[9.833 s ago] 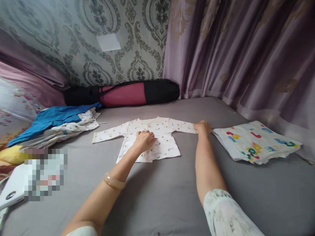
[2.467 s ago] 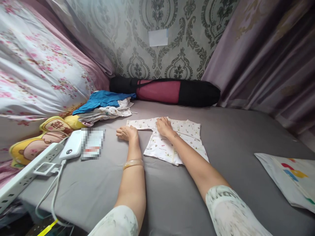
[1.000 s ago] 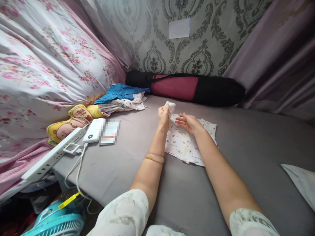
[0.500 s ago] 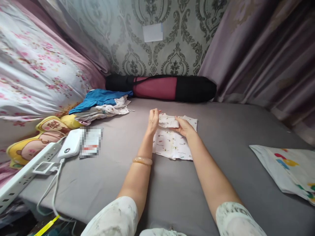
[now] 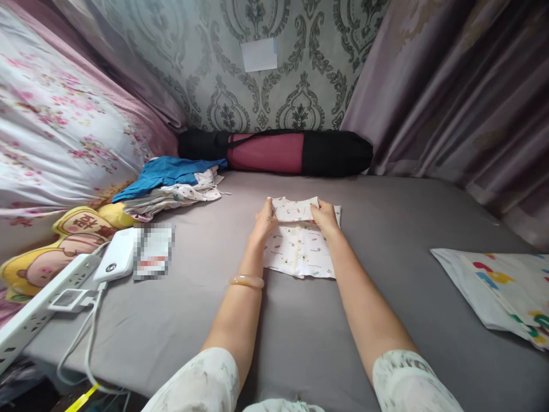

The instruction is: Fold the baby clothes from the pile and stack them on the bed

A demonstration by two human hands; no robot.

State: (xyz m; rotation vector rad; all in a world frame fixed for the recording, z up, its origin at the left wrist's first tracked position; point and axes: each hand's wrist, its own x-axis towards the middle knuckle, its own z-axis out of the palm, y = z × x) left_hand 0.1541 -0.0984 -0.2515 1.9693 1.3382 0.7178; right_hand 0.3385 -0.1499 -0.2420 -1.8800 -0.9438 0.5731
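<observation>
A small white garment (image 5: 299,252) with a scattered print lies on the grey sheet (image 5: 309,343), its upper part folded over into a band. My left hand (image 5: 266,219) grips the left end of that band, thumb on top. At the band's right end my right hand (image 5: 325,216) pinches the cloth between thumb and fingers. The band is held stretched between both hands, slightly above the lower part of the garment. Some fingers of each hand are hidden behind the cloth.
Folded clothes (image 5: 171,186) lie at the back left, near a pig cushion (image 5: 43,260). A power strip (image 5: 43,303), a white power bank (image 5: 116,254) and cables are on the left. A black and red bag (image 5: 274,151) lies along the wall. A printed white bag (image 5: 497,286) is at right.
My right hand has moved outward to the band's right end, and the band now looks wider and straighter. The view has shifted slightly to the right.
</observation>
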